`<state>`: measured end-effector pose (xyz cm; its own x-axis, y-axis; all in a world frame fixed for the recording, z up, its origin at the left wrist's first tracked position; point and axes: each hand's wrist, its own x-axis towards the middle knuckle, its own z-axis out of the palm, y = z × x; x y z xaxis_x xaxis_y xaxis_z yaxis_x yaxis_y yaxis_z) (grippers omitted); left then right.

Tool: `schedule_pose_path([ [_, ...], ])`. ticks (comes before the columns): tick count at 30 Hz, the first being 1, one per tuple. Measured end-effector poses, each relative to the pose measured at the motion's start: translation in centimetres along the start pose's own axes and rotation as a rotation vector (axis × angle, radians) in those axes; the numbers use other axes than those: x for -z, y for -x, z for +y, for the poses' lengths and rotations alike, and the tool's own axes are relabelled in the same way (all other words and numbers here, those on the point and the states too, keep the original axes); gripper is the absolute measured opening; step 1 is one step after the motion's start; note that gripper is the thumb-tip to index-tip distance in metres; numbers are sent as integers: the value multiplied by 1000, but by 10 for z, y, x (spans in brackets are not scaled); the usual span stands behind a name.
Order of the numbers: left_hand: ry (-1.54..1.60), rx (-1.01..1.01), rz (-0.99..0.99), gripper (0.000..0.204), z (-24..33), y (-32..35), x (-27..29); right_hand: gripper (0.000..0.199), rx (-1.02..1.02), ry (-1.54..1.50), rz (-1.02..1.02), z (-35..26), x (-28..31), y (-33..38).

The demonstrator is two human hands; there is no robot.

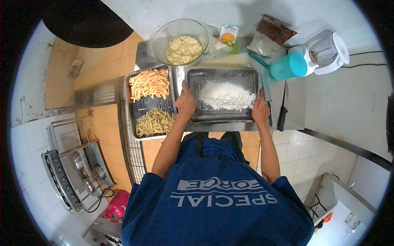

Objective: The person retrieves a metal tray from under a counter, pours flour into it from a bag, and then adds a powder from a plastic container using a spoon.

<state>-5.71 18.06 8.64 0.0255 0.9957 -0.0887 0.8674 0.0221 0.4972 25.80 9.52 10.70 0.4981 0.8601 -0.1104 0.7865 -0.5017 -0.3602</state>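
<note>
White tiled walls and an orange-tan floor frame a narrow steel counter (287,102) that runs across the upper middle of the frame, crowded enough that each item sits close to the next. At the centre of the frame lies a dark rectangular baking tray (223,119) with a loose mound of white flour (227,96) heaped in its middle, away from the walls, so nothing spills over the rim. The left hand (185,104) is wrapped over the tray's left edge and the right hand (260,108) over its right edge, fingers curled around the rim on both sides, a two-sided hold that keeps the tray level and steady; how firmly each presses cannot be told from above. Just beside the left hand, touching that side of the flour tray, a second metal tray (128,102) holds orange-coloured potato sticks (150,84) at its far end and paler sticks (154,121) at its near end, with a bare dark strip between the two batches that keeps them apart. Toward the upper middle a clear glass bowl (164,35) holds pale cut pieces in liquid. At the upper right stand a teal plastic jug (288,65), a white blender (328,51), a bag of dark powder (271,35) and a small carton (229,33), all within reach yet off the working area. A small stove (74,172) sits at the lower left
</note>
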Motion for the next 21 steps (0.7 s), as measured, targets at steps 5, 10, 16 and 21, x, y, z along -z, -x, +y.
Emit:
schedule_pose_path([
  [5, 8, 23, -5, 59, 0, -2, 1, 51, -14, -3, -31, 2, 1, -3],
  [10, 5, 37, -13, 58, 0, -1, 2, 51, -1, -60, -41, -1, 4, -5],
  [16, 12, 43, 17, 58, 1, 2, 2, 50, -3, -25, 33, -4, 0, 1],
  [21, 38, 39, -10, 57, -3, 1, 0, 49, 47, -56, 56, 4, -1, -2],
])
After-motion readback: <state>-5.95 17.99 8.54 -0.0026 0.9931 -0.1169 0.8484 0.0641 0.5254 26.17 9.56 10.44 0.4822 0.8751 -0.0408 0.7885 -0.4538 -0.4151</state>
